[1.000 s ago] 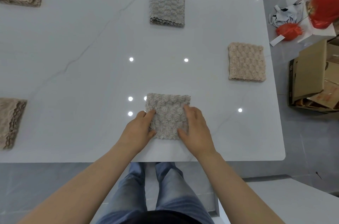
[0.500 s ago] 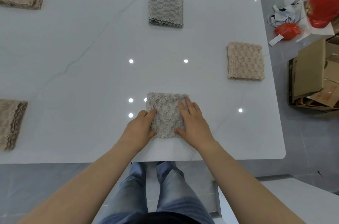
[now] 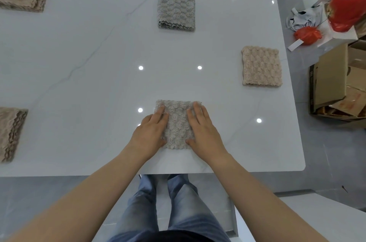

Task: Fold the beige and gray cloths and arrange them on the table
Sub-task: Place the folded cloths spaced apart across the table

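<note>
A: Where's our folded cloth [image 3: 177, 122]?
B: Front-center of the table [image 3: 79, 83], near its edge. Our left hand [image 3: 150, 132] & right hand [image 3: 204, 128] lie flat on it, fingers straight, pressing either side.
A: Others?
B: Gray cloth [image 3: 176, 9] at far side, beige cloth [image 3: 261, 66] on the right, well apart.

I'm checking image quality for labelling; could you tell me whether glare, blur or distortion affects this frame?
Head view: light reflections dot the table, none on the cloth under the left hand and right hand; the wide-angle lens slightly bows the table's edges; the red bag at top right looks soft; centre sharp.
</note>
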Demonstrator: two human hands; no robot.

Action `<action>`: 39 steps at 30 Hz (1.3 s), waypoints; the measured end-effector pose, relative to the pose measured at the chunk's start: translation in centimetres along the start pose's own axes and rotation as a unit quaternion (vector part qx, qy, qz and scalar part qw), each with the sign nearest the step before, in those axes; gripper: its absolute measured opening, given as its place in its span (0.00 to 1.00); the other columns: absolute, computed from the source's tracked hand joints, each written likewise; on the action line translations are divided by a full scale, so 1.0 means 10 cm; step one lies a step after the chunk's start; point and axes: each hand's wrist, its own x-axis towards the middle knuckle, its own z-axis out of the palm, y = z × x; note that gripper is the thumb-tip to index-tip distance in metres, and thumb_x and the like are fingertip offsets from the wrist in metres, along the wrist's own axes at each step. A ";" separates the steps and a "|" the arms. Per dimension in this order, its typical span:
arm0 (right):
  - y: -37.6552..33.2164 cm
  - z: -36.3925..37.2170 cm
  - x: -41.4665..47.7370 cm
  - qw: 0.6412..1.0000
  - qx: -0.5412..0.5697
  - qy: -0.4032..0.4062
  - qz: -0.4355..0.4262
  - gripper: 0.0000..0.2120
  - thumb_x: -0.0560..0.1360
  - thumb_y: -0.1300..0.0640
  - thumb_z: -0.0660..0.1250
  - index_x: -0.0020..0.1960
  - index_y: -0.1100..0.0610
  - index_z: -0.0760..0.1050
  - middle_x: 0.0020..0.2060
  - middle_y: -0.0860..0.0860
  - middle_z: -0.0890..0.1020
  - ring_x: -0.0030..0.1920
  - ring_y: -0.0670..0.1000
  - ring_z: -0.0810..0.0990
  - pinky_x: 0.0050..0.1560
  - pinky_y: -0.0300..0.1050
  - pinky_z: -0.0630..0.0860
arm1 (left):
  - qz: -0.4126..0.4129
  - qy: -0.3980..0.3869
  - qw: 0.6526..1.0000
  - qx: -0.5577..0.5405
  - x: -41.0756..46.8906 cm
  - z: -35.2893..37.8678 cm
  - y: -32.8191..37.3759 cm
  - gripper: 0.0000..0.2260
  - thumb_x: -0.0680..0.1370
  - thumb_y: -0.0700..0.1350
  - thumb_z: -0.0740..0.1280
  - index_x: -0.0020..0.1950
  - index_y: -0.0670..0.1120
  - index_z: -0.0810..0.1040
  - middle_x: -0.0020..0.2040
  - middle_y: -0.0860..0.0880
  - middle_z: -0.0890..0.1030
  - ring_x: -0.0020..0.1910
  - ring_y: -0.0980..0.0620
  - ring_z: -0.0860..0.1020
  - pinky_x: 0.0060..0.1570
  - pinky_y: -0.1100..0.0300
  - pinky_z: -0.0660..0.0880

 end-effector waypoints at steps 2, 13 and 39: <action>0.02 -0.02 0.02 0.999 0.022 -0.030 0.016 0.43 0.76 0.55 0.69 0.79 0.52 0.44 0.78 0.49 0.39 0.78 0.55 0.42 0.72 0.49 0.64 | -0.001 -0.004 1.000 0.003 0.04 0.01 0.02 0.37 0.74 0.44 0.69 0.78 0.46 0.51 0.79 0.47 0.46 0.71 0.42 0.63 0.64 0.51 0.70; 0.10 -0.09 0.05 0.996 0.054 -0.066 0.017 0.42 0.75 0.54 0.69 0.79 0.51 0.46 0.79 0.50 0.42 0.78 0.55 0.46 0.75 0.51 0.59 | -0.030 0.021 0.999 -0.005 0.03 0.03 0.11 0.36 0.74 0.43 0.69 0.77 0.46 0.54 0.79 0.46 0.49 0.70 0.42 0.64 0.64 0.53 0.68; -1.10 -0.17 -0.28 0.985 -0.083 -0.105 -0.110 0.16 0.77 0.57 0.61 0.64 0.56 0.70 0.59 0.52 0.76 0.59 0.54 0.73 0.53 0.47 0.72 | -0.127 0.140 0.980 -0.066 -1.24 -0.08 -0.39 0.18 0.75 0.45 0.65 0.65 0.45 0.73 0.60 0.48 0.75 0.56 0.46 0.75 0.54 0.53 0.74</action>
